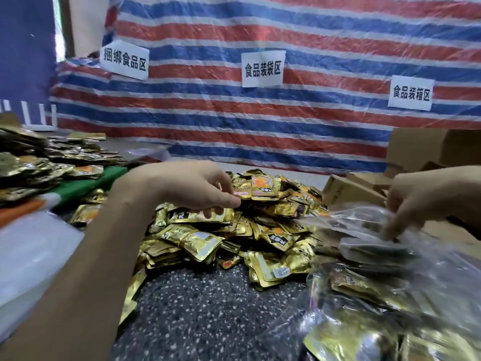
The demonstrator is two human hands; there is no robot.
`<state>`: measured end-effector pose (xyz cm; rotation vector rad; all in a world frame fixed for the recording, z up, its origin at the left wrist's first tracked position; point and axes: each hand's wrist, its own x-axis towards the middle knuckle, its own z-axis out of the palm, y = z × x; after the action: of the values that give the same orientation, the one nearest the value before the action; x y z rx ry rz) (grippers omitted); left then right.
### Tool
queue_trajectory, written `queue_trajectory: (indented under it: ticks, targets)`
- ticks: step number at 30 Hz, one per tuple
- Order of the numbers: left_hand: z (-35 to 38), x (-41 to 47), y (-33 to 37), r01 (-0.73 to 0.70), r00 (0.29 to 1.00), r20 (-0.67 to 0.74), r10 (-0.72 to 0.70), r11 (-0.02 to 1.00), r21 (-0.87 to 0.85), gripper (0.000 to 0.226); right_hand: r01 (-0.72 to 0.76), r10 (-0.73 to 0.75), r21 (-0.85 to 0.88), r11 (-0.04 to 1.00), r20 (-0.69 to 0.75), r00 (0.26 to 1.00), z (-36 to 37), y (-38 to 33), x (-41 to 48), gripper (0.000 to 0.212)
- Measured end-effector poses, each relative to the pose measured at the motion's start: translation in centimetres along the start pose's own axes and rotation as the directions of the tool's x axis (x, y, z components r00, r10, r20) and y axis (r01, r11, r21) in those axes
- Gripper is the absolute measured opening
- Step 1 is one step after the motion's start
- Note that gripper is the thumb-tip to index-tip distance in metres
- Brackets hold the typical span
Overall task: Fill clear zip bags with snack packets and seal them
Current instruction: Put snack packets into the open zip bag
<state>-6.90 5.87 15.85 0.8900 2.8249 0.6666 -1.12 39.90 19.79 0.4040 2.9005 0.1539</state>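
1. The step in hand is filling. The left hand (192,186) reaches over the heap of packets (208,238) on the speckled counter (195,308) to take more. The right hand (416,201) tends the clear bag (364,225) just right of the heap.

2. Left grip: the thumb and curled fingers are clamped on the edge of a packet (243,194) at the top of the heap. The forearm comes in from the lower left and the wrist is bent so the palm faces down.

3. Right grip: the fingers point down into or onto the mouth of the clear bag. They are blurred, so I cannot tell whether they pinch the film or only press it apart. The wrist enters from the right edge, above the cardboard boxes (351,188).

4. The clear bag lies on its side with its mouth toward the heap. It seems to hold dark packets already, so it looks partly filled.

5. The next move probably calls for lifting the pinched packet free without dragging its neighbours. It then has to cross to the bag's mouth, which the right hand must keep spread.

6. The seal looks not yet pressed. Filled bags (364,295) lie in the near right corner.
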Motion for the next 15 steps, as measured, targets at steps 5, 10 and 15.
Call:
queue_trajectory:
  ticks: [5, 10, 15]
  targets:
    - [0.4, 0.2, 0.6, -0.017, 1.0, 0.016, 0.017, 0.999, 0.034, 0.023, 0.195, -0.175, 0.026, 0.98, -0.337, 0.925, -0.5, -7.0, -1.9, 0.058]
    - [0.1, -0.2, 0.6, -0.074, 0.995, -0.066, 0.072, 0.997, -0.028, 0.012, 0.521, -0.391, 0.241, 0.819, -0.43, 0.814, -0.6, -15.3, -2.5, 0.05]
    - [-0.9, -0.8, 0.4, -0.15, 0.958, -0.254, 0.135, 0.988, -0.039, 0.009, 0.721, -0.39, 0.397, 0.567, -0.642, 0.66, 0.8, -18.6, -0.9, 0.028]
